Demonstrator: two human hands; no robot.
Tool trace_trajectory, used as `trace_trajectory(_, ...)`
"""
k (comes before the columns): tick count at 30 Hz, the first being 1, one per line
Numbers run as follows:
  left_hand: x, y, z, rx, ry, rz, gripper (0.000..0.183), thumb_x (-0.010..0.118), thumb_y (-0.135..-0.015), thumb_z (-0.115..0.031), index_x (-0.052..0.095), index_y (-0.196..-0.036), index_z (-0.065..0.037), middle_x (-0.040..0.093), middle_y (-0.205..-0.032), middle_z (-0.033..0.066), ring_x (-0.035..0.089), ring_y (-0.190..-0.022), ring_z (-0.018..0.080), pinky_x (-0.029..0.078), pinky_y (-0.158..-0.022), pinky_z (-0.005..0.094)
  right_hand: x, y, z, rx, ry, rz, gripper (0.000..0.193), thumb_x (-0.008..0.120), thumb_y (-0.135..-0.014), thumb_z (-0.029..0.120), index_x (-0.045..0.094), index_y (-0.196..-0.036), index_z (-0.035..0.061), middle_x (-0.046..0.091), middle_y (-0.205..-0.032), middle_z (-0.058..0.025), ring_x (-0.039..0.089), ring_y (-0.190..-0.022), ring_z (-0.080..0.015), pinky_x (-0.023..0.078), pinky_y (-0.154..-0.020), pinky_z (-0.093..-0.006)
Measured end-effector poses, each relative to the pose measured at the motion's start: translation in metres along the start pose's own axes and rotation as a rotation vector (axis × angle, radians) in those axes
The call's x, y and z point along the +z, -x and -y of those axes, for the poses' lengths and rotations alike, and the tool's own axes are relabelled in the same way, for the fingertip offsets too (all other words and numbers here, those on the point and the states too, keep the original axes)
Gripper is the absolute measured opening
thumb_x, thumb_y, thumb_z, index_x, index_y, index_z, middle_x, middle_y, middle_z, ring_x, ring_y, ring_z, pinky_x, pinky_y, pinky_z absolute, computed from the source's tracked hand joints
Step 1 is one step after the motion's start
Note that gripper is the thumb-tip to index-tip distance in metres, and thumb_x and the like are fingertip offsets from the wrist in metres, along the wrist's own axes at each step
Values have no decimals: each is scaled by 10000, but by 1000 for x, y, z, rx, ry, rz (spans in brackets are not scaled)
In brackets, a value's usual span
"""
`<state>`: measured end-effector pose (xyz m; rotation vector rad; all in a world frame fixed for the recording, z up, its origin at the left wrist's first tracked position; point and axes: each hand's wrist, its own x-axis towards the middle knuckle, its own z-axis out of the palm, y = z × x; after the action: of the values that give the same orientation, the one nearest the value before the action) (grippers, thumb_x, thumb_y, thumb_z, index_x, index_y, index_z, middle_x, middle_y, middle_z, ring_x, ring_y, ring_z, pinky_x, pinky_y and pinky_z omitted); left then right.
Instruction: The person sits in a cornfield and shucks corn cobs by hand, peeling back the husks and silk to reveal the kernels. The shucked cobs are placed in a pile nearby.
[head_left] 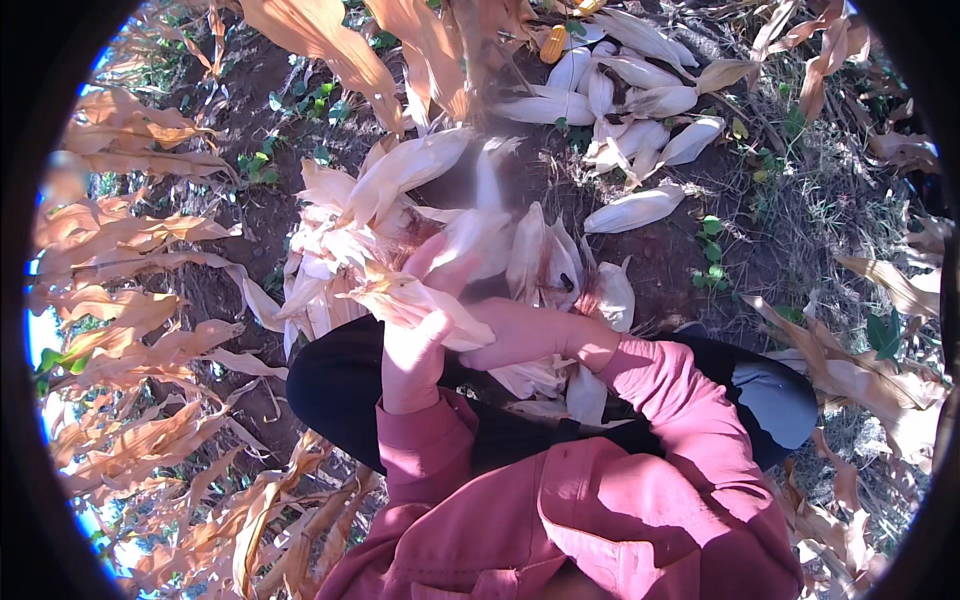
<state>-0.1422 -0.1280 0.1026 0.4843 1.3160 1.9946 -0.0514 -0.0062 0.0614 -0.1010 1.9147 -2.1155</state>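
Observation:
An ear of corn in pale, dry husk (425,303) lies across my hands, above my bent knees. My left hand (412,350) is closed round it, the thumb pressed on the husk. From the other side my right hand (525,335) grips its lower right end, with the fingertips partly hidden. Whether any kernels are bare on this ear I cannot make out. Just beyond my hands lies a heap of loose, torn husks (330,240), and more dry husks (545,255) lie to the right of it.
A pile of pale husks or husked ears (640,95) lies at the far right, with a bare yellow cob (553,44) at its edge. One pale ear (635,210) lies apart on the soil. Dry corn stalks and leaves (150,250) crowd the left; dry leaves (890,310) lie right.

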Motion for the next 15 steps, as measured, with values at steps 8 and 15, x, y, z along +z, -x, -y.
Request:
trace_trajectory(8,-12,7,-32,112,387,-175,260,478,-914,-257,386,-736,-92,357,-600,1,377,-514,109,394,-565,288,-82,-53,-82,201,146,-540,655,539,-800,555,529,-1116,-19,597,-989,-153,581,-916,-248,446,-826,-342)
trace_trajectory(15,-5,10,-33,94,349,-26,219,541,-858,-218,381,-757,-109,346,-586,-15,350,-465,88,342,-501,250,-100,-119,-186,325,563,-676,464,663,-706,342,585,-1039,29,615,-943,-188,598,-908,-319,463,-784,-384)
